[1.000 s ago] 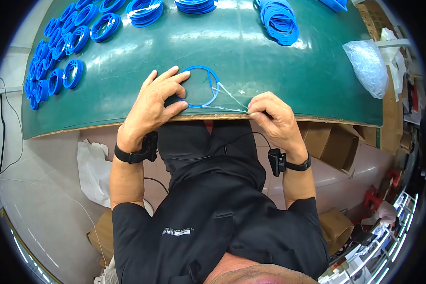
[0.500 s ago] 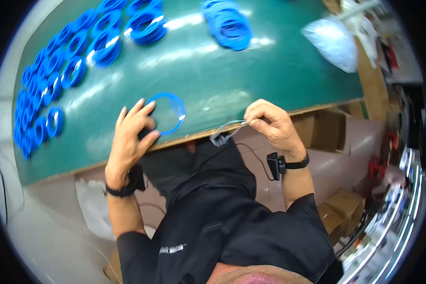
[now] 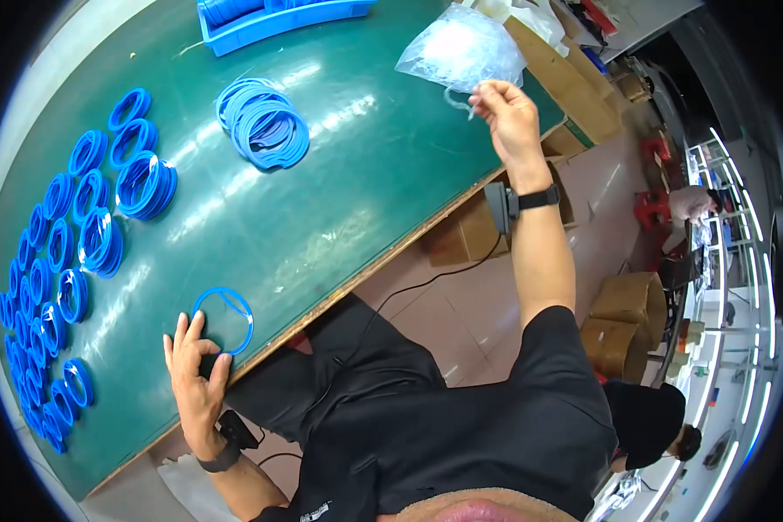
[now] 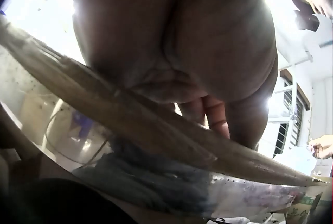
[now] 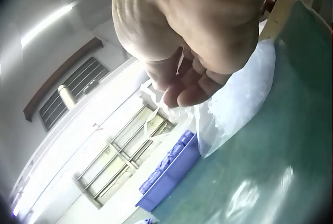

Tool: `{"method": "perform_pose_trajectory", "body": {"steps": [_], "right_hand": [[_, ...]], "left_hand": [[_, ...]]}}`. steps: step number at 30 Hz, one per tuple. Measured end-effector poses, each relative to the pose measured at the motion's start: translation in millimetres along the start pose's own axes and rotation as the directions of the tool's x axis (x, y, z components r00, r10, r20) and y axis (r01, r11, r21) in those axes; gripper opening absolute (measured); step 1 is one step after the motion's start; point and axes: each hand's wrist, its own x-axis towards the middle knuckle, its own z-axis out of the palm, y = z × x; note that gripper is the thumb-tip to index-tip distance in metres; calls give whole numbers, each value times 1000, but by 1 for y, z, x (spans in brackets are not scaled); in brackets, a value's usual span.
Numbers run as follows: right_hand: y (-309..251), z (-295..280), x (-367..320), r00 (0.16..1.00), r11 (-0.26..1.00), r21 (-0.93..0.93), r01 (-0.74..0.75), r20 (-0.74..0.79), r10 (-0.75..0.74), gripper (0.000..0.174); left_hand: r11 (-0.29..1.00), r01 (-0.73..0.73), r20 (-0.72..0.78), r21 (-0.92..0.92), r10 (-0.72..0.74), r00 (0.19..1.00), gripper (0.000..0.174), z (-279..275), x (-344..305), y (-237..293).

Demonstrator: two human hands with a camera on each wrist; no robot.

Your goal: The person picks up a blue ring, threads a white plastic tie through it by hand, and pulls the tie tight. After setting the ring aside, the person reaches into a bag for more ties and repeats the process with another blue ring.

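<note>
A thin blue ring [image 3: 250, 324] lies near the table's front edge in the head view. My left hand [image 3: 193, 378] is at its near left side, thumb and curled index finger on the rim, other fingers spread. Far to the right, my right hand [image 3: 506, 117] is raised at the clear plastic bag [image 3: 461, 50], pinching a crumpled strip of clear film [image 3: 458, 102] that dangles from the fingertips. In the right wrist view the curled fingers [image 5: 192, 95] overlap the bag. The left wrist view shows mostly the palm; the ring is hidden there.
Many bundles of blue rings [image 3: 102, 244] stand in rows at the table's left. A loose pile of rings [image 3: 265, 126] lies farther back, near a blue tray [image 3: 296, 19]. Cardboard boxes [image 3: 622, 304] stand on the floor at right; another person [image 3: 644, 422] is beyond.
My right hand has pulled the clear film away from the ring and carried it far right to the plastic bag. My left hand stays at the ring while the head view has turned rightward.
</note>
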Motion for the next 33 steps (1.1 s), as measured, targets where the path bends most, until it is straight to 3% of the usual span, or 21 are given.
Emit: {"method": "perform_pose_trajectory", "body": {"steps": [2, 3, 6, 7, 10, 11, 14, 19, 23, 26, 30, 33], "right_hand": [[2, -13, 27, 972, 994, -17, 105, -210, -107, 6], [0, -17, 41, 971, 994, -22, 110, -210, -112, 6], [1, -22, 70, 832, 948, -153, 277, -455, -317, 13], [3, -25, 76, 832, 948, -156, 277, -455, -318, 13], [18, -35, 90, 778, 687, -697, 206, -309, -547, 11], [19, -34, 93, 779, 685, -699, 206, -306, -547, 11], [26, -31, 97, 723, 295, -928, 230, -40, -690, 13], [28, -26, 112, 702, 235, -923, 304, 50, -711, 14], [33, -29, 120, 760, 131, -946, 296, 151, -632, 17], [45, -39, 126, 860, 57, -955, 291, 235, -453, 23], [43, -39, 123, 934, 100, -970, 222, 182, -308, 29], [35, -46, 123, 940, 128, -971, 200, 154, -304, 32]], "left_hand": [[1000, 1, -3, 12, -1, 1000, 21, 1, -1, -3], [1000, 1, -5, 18, -1, 1000, 21, 2, 0, -4], [1000, 11, -8, 10, -11, 1000, 21, 3, -1, -4], [1000, 14, -9, 6, -14, 1000, 21, 3, -1, -3], [1000, 11, -18, 2, -11, 1000, 19, 3, 0, -2], [1000, 11, -24, 1, -11, 1000, 19, 3, 0, -2], [1000, 16, -24, -3, -16, 1000, 19, 3, -1, -1], [1000, 16, -24, -2, -16, 1000, 19, 3, -1, -1], [1000, 21, -32, -5, -21, 999, 19, 3, -1, 2], [1000, 11, -31, 3, -11, 999, 19, 4, -1, -1], [1000, -2, -45, 11, 3, 999, 19, 4, -2, -3], [1000, -15, -54, 6, 15, 998, 19, 6, -1, -4]]}}
